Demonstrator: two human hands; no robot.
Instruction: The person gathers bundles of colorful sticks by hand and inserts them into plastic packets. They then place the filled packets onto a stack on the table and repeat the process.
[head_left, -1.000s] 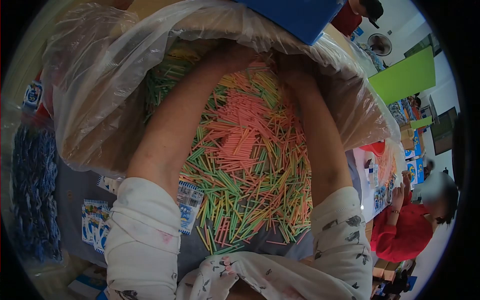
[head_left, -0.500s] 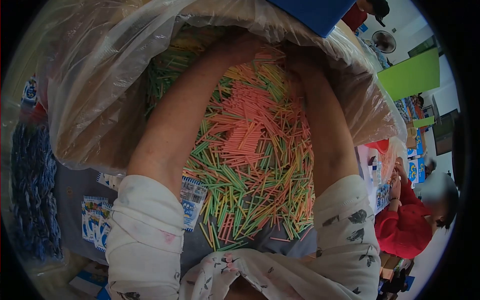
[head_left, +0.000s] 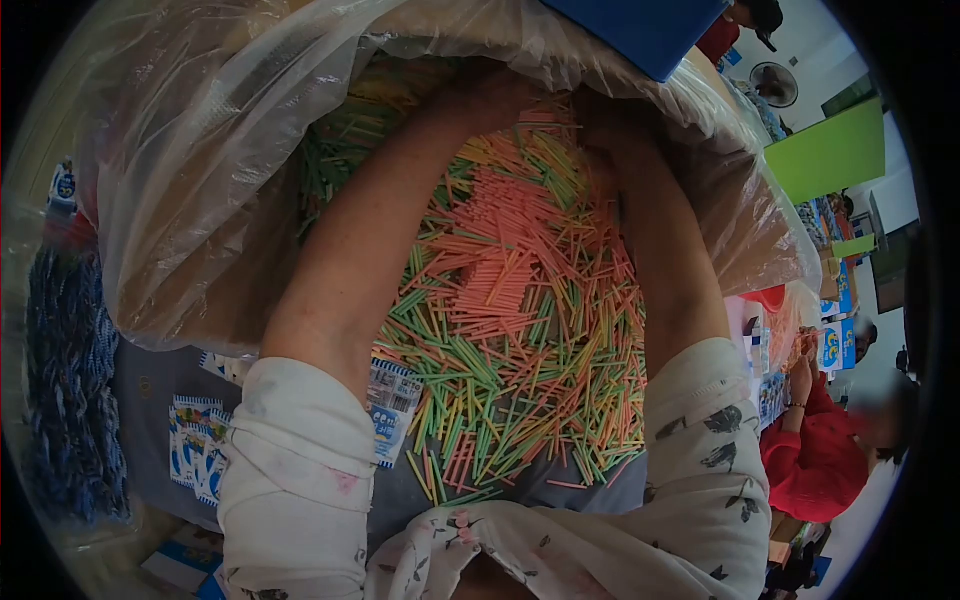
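Note:
Both my arms reach into the far end of a big heap of thin coloured sticks, pink, green, yellow and orange. My left hand is low among the sticks at the back, its fingers in shadow. Close by on the right, my right hand is also dark, and its fingers do not show. A few pink sticks lie in the gap between the hands; whether either hand grips any is hidden. Nearer me, pink sticks lie bunched in the middle of the heap.
A clear plastic liner surrounds the heap's far side, with a blue panel above. Printed packets lie by my left forearm, more packets further left. Bundled blue wrappers hang at far left. A person in red works at right.
Both hands stay at the back of the heap with only slight movement. The whole view has shifted a little to the right.

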